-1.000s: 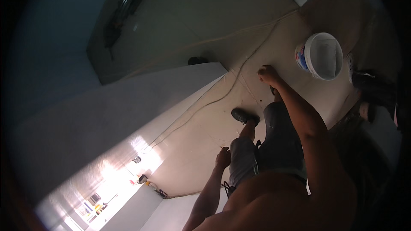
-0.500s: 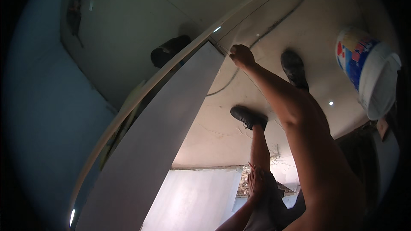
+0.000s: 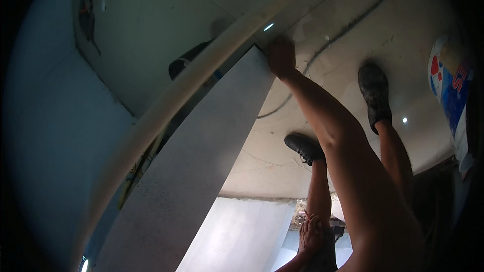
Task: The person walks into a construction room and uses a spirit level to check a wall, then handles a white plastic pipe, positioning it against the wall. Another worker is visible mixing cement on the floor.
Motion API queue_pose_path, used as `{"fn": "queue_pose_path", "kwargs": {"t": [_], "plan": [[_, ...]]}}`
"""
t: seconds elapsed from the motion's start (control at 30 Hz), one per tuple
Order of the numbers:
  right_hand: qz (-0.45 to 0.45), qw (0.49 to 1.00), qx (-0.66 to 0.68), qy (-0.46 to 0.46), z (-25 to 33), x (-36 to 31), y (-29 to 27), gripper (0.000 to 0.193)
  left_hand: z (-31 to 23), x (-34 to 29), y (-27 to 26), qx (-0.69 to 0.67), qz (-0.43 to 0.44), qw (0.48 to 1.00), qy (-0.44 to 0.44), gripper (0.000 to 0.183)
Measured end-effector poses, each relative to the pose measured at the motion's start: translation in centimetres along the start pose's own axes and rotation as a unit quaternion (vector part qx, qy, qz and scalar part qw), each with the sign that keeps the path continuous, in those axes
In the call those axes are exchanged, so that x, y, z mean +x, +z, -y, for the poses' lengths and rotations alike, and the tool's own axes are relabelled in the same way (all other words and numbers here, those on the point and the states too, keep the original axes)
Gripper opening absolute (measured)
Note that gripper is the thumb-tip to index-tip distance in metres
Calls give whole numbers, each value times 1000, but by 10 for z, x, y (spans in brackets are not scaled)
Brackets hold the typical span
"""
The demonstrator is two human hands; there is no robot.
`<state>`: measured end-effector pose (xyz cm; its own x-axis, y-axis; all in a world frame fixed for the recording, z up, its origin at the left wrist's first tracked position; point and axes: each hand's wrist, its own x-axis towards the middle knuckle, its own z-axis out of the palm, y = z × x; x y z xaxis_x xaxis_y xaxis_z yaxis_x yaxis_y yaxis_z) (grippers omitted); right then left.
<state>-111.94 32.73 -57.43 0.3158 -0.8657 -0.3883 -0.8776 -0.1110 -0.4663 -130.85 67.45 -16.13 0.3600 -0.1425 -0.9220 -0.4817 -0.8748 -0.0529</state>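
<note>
My right arm reaches up from the lower right, and my right hand (image 3: 282, 59) is at the far corner of a long, flat, pale grey panel (image 3: 201, 151). That hand looks closed and is blurred; whatever its fingers hold is hidden. A thin pale loop (image 3: 304, 66) shows just beside the wrist. Lower down, my left hand (image 3: 310, 234) lies on my leg with its fingers apart, holding nothing. My feet in dark shoes, one nearer (image 3: 304, 146) and one farther right (image 3: 373, 88), stand on the pale floor.
A long pale pole or strip (image 3: 201, 73) runs blurred across the view, close by. A white, blue and red bucket (image 3: 451, 90) stands at the right. A dark cable (image 3: 343, 27) crosses the floor (image 3: 262, 171). A dark cylindrical object (image 3: 186, 60) lies beyond the pole; a bluish wall (image 3: 50, 136) rises left.
My right hand has moved closer against the panel's far corner. The view has shifted, so the pole looks thicker and the bucket sits nearer the right rim. My left hand stays on my leg.
</note>
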Motion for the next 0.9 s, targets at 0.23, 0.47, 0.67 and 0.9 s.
{"fn": "queue_pose_path", "kwargs": {"t": [0.23, 0.47, 0.67, 0.9], "plan": [[12, 993, 109, -36, -5, 11, 39, 20, 3, 0, 3, 1, -16, 1000, 7, 32], [160, 961, 176, 141, -6, 26, 71, 26, 12, 1, 5, -14, 15, 1000, -16, 37], [248, 960, 90, 95, 0, 33, 33, 24, 8, 3, 2, -7, 0, 1000, -2, 36], [170, 959, 176, 142, 8, 27, 14, 27, 10, 2, -2, 1, -1, 1000, 7, 35]]}}
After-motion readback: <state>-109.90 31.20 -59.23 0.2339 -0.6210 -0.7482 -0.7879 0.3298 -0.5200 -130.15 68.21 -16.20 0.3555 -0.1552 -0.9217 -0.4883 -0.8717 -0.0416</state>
